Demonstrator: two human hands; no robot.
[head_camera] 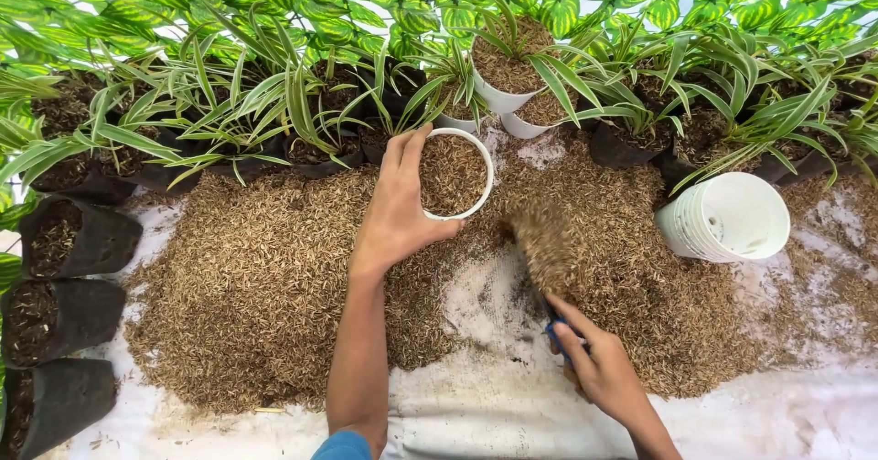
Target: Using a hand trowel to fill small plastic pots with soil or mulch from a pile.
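Now | left hand [395, 213] fingers wrapped round white pot [455, 175] rim, husk-filled | right hand [599, 364] fingers clenched on blue-handled scoop [551, 254], heaped, just right of pot

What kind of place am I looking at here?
Probably a plant nursery's potting spot. Rows of striped-leaf plants in black grow bags line the back, a heap of brown husk-like potting mix covers the ground, and a stack of empty white plastic pots lies nearby.
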